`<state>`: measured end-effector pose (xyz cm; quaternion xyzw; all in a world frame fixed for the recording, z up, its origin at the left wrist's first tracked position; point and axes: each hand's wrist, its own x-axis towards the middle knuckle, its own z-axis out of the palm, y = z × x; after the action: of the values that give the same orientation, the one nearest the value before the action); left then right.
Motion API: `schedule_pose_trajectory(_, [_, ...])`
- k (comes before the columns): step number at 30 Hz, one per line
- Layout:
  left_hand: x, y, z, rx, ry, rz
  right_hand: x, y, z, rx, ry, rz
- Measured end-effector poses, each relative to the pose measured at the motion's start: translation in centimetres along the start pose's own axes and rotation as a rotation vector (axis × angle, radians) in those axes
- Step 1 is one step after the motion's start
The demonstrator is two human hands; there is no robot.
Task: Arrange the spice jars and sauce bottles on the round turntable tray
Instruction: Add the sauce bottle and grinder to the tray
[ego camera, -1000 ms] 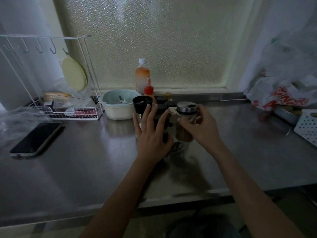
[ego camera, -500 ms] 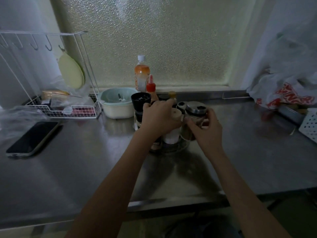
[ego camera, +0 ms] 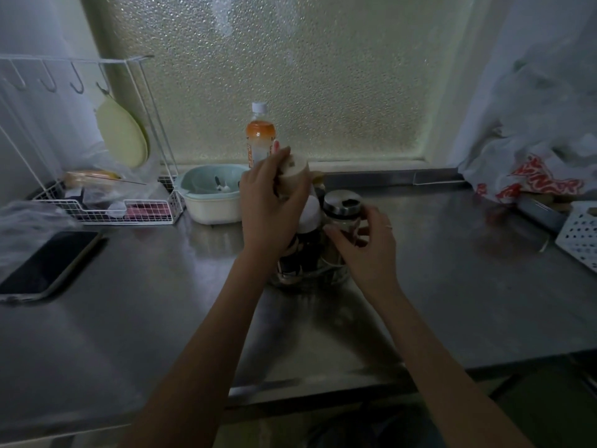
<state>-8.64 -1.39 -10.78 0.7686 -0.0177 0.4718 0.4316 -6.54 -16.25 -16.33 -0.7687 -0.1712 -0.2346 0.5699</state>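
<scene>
Beige-capped jar [ego camera: 292,176] tilted, cap pointing up-right.

One head-worn camera looks forward and down, close over the steel counter [ego camera: 129,318].

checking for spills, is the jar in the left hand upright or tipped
Tipped. The left hand grips the beige-capped jar lifted above the turntable tray, its cap leaning up and to the right. Whether the cap is sealed cannot be told.

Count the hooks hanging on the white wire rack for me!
4 show. The hooks hang in a row along the top bar of the white wire rack, at far left: and. More may hang beyond the picture's left edge.
</scene>
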Motion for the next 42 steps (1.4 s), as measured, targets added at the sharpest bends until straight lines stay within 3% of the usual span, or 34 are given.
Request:
schedule_pose_trajectory(7, [-0.2, 0.8, -0.6, -0.038, 0.115, 0.012, -0.3, 0.7, 0.9, 0.048, 0.073, 0.073])
schedule_pose_trajectory(12, [0.0, 1.1, -0.5, 0.007, 0.056, 0.058, -0.8, 1.8, 1.5, -0.064, -0.015, 0.098])
schedule_pose_trajectory(16, [0.1, 1.1, -0.4, -0.031, 0.097, 0.045, -0.3, 1.7, 1.4, -0.096, -0.040, 0.106])
schedule_pose_trajectory(20, [0.2, 1.6, -0.2, -0.063, 0.119, 0.057, 0.3, -0.5, 0.8, -0.094, 0.060, 0.010])
schedule_pose_trajectory(25, [1.0, 2.4, 0.4, -0.087, 0.059, 0.097, 2.6, -4.2, 1.6, -0.035, -0.169, -0.154])
schedule_pose_trajectory(31, [2.3, 3.0, 0.9, -0.134, 0.033, 0.087, 5.6, -6.1, 1.7, 0.014, -0.239, -0.138])
schedule_pose_trajectory(37, [1.4, 1.0, 0.2, -0.091, 0.035, 0.101, 10.1, -5.4, -0.4, 0.035, 0.040, -0.063])
schedule_pose_trajectory(42, [-0.2, -3.4, -0.4, -0.100, 0.135, -0.040, 12.8, -2.7, -0.6, -0.049, -0.030, 0.028])
